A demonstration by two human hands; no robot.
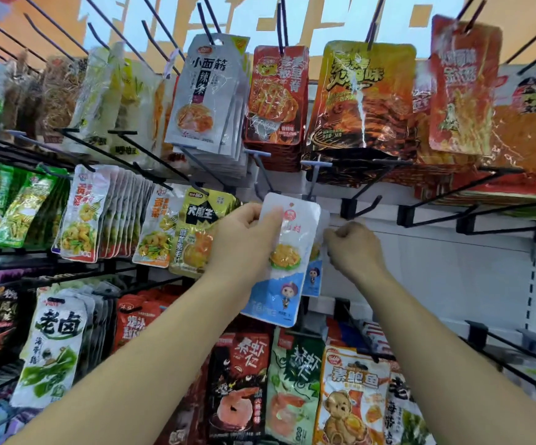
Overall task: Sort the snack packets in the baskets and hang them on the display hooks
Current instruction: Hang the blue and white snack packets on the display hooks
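My left hand (244, 239) grips a white and blue snack packet (287, 258) by its left edge, holding it upright in front of the display wall. The packet's top sits just under a grey hook (262, 168). A second packet of the same kind (314, 274) hangs right behind it, and my right hand (353, 248) pinches that one's right edge with curled fingers. Another grey hook (316, 175) slopes down towards the packets' tops. Whether either packet hangs on a hook is hidden.
Filled hooks surround the spot: white packets (205, 94) and red packets (276, 97) above, yellow packets (193, 232) to the left, shrimp packets (238, 383) below. Several bare black hooks (436, 200) jut from the white back panel (436, 271) on the right.
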